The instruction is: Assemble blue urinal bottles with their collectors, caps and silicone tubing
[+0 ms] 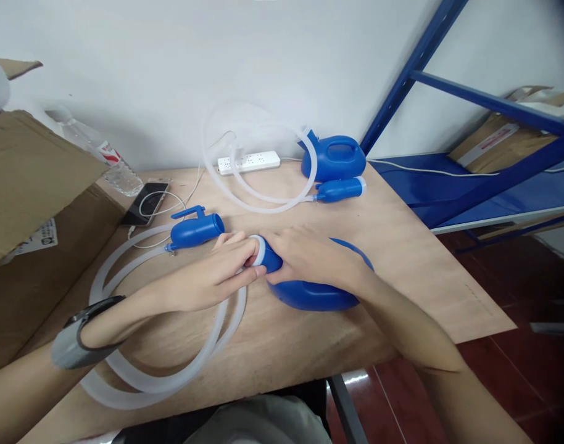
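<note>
A large blue plastic jug [310,296] lies on the table under my right hand [312,253], whose fingers and thumb wrap around its neck. At the mouth of that neck sits a whitish ring [260,251]. My left hand [233,265] grips this ring from the left, thumb below and fingers over the top; its fingertips are partly hidden. Just beyond my left hand is a smaller blue handled piece [196,230] with an open mouth, joined to a translucent hose [143,398] that coils beneath my left forearm.
At the back stand another blue jug [334,159] and a blue hose piece [340,190] with a coiled hose, near a white power strip [248,163]. A phone [145,205], water bottle [120,169] and cardboard box [36,179] are left. Blue shelving [490,95] stands right.
</note>
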The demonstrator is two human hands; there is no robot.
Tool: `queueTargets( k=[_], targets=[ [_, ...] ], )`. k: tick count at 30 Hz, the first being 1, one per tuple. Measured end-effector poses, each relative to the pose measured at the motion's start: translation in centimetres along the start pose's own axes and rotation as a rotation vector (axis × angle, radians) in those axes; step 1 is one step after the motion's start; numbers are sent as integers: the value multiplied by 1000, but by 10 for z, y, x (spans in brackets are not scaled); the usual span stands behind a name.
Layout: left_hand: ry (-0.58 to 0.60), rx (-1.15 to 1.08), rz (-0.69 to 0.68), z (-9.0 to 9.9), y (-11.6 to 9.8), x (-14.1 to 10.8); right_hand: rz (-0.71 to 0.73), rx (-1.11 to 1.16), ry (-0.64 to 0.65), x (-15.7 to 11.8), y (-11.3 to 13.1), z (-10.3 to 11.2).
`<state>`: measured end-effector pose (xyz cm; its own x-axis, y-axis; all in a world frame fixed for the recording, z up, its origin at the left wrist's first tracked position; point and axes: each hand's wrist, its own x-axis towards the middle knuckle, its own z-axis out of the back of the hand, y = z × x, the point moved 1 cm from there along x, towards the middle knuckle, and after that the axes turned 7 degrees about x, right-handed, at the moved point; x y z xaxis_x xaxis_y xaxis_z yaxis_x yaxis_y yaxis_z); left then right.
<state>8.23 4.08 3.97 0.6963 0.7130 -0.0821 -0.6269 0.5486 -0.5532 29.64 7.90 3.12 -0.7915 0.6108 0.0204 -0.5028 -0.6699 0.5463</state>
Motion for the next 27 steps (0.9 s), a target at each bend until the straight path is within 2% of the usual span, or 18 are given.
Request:
queueTargets(
  k=[8, 14, 16, 19, 21, 23, 25, 27],
  targets=[
    [-32, 40, -84, 3, -1, 2, -34, -37, 32, -1, 5, 3],
    [-39, -100, -81, 13, -1, -1, 30, 16, 29, -1, 1, 4],
    [-118, -107, -77, 16, -1, -3, 23, -8, 29, -2, -1, 3],
    [-334, -32, -37, 12, 0, -8, 17, -50, 25, -2, -2, 2],
    [-482, 145, -52, 4, -1, -11, 27, -54, 21, -2, -1, 1],
    [-609, 419, -139, -6, -4, -10, 26, -63, 24, -2, 1, 1],
    [-674, 647, -223, -15, -6, -8, 5, -76, 31, -1, 3, 2],
    [-697, 748, -252, -19, -8, -4, -22, -78, 36, -1, 5, 3]
  ],
)
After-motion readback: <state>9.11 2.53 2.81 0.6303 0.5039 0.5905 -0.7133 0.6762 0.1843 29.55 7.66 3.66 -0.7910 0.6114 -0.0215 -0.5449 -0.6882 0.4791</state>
